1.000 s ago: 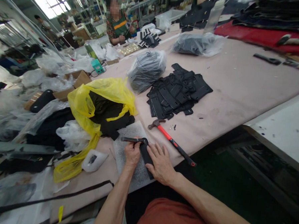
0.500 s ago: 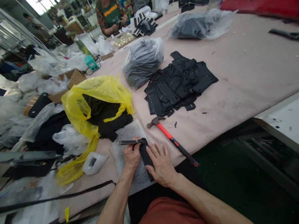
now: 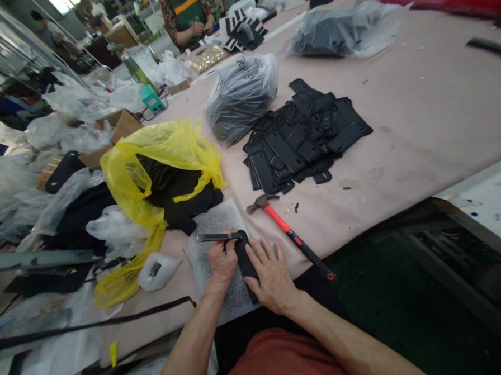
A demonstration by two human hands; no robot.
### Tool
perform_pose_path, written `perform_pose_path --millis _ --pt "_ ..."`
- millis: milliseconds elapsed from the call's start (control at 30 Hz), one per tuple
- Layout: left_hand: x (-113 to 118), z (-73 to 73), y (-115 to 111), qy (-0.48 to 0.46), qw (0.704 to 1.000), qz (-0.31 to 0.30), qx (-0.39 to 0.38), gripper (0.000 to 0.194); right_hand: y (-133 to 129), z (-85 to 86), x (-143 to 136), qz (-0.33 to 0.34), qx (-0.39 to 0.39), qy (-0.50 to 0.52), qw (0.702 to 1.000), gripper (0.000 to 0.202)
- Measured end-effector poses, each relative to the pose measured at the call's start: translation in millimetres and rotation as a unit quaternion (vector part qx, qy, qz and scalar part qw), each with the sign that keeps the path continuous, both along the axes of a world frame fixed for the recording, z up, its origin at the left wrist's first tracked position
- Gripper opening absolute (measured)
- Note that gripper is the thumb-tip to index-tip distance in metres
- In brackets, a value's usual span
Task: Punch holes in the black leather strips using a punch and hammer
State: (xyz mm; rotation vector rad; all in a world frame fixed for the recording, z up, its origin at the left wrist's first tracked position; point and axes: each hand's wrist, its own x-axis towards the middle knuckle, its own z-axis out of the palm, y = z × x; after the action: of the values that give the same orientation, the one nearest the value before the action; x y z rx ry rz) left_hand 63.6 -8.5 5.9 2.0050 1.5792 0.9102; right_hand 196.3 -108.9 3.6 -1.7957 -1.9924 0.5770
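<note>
My left hand (image 3: 222, 262) is closed around a metal punch (image 3: 212, 237), its tip touching the upper end of a black strip-shaped piece (image 3: 245, 259). Fingers outstretched, my right hand (image 3: 273, 277) lies flat along the right side of that piece. Both rest over a speckled grey-white board (image 3: 210, 222) at the table's near edge. A claw hammer (image 3: 290, 233) with a red and black handle lies just beyond my right hand. Whether the punch has gone into the piece is hidden from this angle.
Beyond the hammer is a heap of black cut pieces (image 3: 294, 145). An open yellow bag (image 3: 120, 178) holding dark pieces sits left of the board. Clear bags of black pieces (image 3: 242, 100) stand farther back. A co-worker (image 3: 186, 19) is across the table.
The view has shifted slightly, moving the far objects a little in the picture. My hands, the punch and the black piece keep the same arrangement.
</note>
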Motion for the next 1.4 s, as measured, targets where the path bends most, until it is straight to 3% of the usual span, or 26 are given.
perform_pose_path --millis 367,500,633,700,767,867,933,1000,1067,1100,1200,1267,1333,1367,1400 --pt "0 -6.7 0 0.031 0.999 -0.013 0.037 0.025 -2 1.3 -1 0.006 0.006 -0.004 1.0 0.072" --pt "1 -4.7 0 0.042 0.998 -0.023 0.036 0.026 2 10.5 11 0.024 0.03 0.024 0.999 0.065" --pt "0 -7.5 0 0.046 0.998 -0.031 0.042 0.025 12 24.7 49 -0.08 0.073 0.019 0.994 0.053" --pt "-1 -10.5 0 0.047 0.997 -0.033 0.042 0.025 16 27.7 70 -0.133 0.045 -0.036 0.989 0.05" --pt "-2 -12.9 -1 0.052 0.997 -0.031 0.039 0.025 20 27.2 85 -0.132 -0.014 -0.086 0.987 0.04" --pt "-2 -12.9 -2 0.066 0.997 -0.025 0.032 0.024 26 24.4 95 -0.121 -0.106 -0.043 0.986 0.014" --pt "-2 -10.3 -3 0.074 0.997 -0.024 0.025 0.023 31 23.9 94 -0.16 -0.219 0.123 0.955 0.01" --pt "-1 -6.4 -4 0.08 0.996 -0.023 0.018 0.021 34 24.7 90 -0.185 -0.341 0.296 0.873 0.01" --pt "-1 -2.6 -6 0.084 0.996 -0.023 0.01 0.019 34 27.7 86 -0.183 -0.404 0.374 0.814 0.009" --pt "-1 -1.1 -6 0.086 0.996 -0.023 0.006 0.018 34 31.2 84 -0.177 -0.414 0.378 0.809 0.01" --pt "-1 1.0 -7 0.09 0.996 -0.028 0.002 0.017 36 62.3 83 -0.191 -0.379 0.36 0.83 0.021" --pt "-1 1.0 -7 0.09 0.995 -0.032 0.007 0.016 41 107.1 89 -0.2 -0.281 0.336 0.877 0.03" --pt "-1 1.2 -7 0.089 0.995 -0.033 0.014 0.015 46 164.9 99 -0.174 -0.109 0.291 0.934 0.035" --pt "-1 1.6 -7 0.09 0.995 -0.034 0.015 0.016 48 193.0 104 -0.169 0.004 0.26 0.951 0.035" --pt "-1 2.4 -7 0.092 0.995 -0.035 0.012 0.016 48 216.7 108 -0.172 0.128 0.231 0.949 0.034"
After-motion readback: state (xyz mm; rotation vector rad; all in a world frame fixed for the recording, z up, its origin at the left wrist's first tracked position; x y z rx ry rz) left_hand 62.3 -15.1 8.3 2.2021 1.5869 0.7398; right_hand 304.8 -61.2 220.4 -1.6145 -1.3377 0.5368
